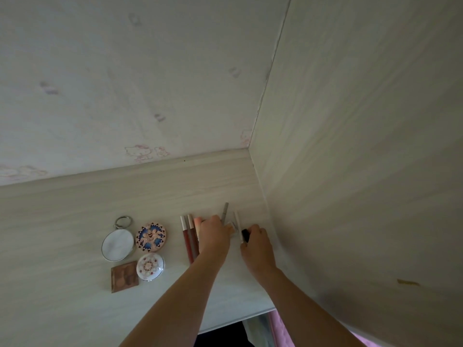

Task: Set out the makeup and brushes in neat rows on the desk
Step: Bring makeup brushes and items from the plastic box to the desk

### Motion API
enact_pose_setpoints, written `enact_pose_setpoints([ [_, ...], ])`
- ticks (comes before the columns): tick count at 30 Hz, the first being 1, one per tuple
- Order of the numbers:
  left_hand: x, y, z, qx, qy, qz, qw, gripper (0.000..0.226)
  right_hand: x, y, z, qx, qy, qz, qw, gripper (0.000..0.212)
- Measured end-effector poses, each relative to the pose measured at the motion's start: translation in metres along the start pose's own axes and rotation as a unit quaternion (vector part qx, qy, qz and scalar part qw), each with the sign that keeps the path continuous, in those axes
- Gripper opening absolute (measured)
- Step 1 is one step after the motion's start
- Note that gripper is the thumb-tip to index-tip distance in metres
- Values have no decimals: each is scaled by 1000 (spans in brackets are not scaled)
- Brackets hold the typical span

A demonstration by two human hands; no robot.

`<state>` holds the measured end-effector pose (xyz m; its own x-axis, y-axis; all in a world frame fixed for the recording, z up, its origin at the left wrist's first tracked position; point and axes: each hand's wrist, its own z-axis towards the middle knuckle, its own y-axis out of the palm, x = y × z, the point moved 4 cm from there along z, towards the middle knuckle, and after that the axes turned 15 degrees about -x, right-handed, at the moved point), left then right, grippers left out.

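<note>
On the pale wooden desk (75, 221), three slim red lip pencils (187, 236) lie side by side with a peach tube (198, 222) next to them. My left hand (214, 232) covers the row's right end, its fingers curled over a small clear-and-orange item (231, 226). A grey brush handle (225, 211) sticks out beyond it. My right hand (255, 240) grips a small black item (245, 234) beside a white stick (238, 222). At the left lie a round mirror (117, 242), a patterned compact (150, 237), a white round compact (150, 266) and a brown palette (124, 276).
A side panel (350, 171) rises close on the right of my right hand. The back wall (125, 83) with faint cartoon prints stands behind the desk. The desk's front edge (238, 319) runs below my forearms, with pink fabric (280, 329) under it.
</note>
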<state>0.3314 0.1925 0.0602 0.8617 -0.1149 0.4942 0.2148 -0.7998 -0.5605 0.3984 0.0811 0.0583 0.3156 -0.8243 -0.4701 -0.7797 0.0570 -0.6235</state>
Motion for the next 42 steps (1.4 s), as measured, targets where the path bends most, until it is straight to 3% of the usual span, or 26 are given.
enact_pose_setpoints([
  [10,1,-5,-7,3,26,20,999,21,9,-5,-1,16,28,-10,999,26],
  [18,-13,-3,-26,48,-5,173,984,21,10,-2,-9,38,-6,24,999,32],
  [22,-18,3,-32,38,4,180,983,22,7,10,-19,29,-22,57,998,29],
  [27,-24,7,-32,39,23,200,979,24,-5,24,-29,14,-60,72,996,45],
  [34,-29,5,-28,20,31,210,977,26,-12,32,-33,38,-38,-90,994,44],
  [42,-34,4,-38,24,69,228,971,23,-16,36,-32,42,-23,-160,986,40],
])
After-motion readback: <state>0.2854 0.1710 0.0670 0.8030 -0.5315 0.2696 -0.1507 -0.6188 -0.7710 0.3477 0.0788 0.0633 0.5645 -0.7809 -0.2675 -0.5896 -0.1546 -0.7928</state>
